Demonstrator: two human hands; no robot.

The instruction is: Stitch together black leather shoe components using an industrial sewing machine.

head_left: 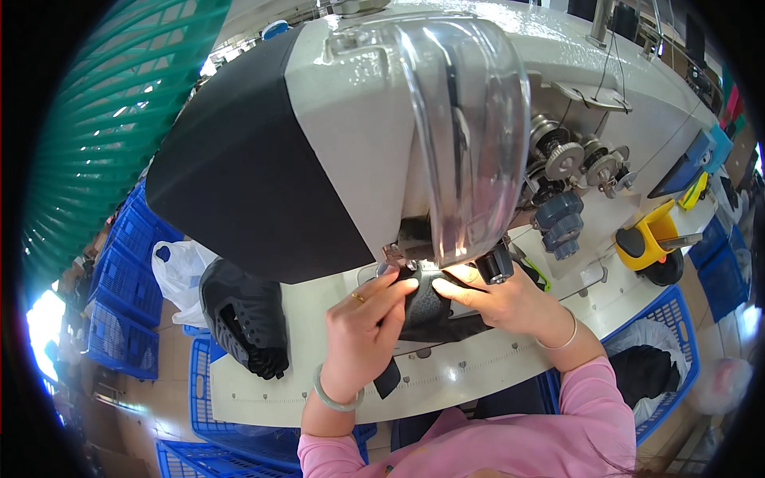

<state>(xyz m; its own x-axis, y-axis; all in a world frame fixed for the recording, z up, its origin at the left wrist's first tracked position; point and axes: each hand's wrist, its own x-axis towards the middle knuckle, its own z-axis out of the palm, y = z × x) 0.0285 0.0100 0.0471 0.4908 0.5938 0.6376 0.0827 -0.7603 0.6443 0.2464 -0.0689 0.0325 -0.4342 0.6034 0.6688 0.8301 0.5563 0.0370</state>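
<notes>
Step in hand: 2 hands hold a black shoe upper piece (430, 307) under the head of an industrial sewing machine (358, 135), seemingly lining it up at the needle.
Left hand (368, 319): fingers pinched narrow on the piece's left edge; a ring and a pale green bangle show.
Right hand (502, 299): fingers flat and closed on the piece's right side, pressing it to the surface (478, 370).
Piece's place: mid-surface, just under the clear plastic guard (470, 135), nearer the front edge than the back.
Next move calls for: probably steady, even feeding with fingertips kept off the needle line.
Nearby: a stack of black uppers (243, 319) at the left edge; blue crates (127, 279) beyond it.
Hard to make out: needle and presser foot are hidden behind the guard and glare; any seam is unreadable.
</notes>
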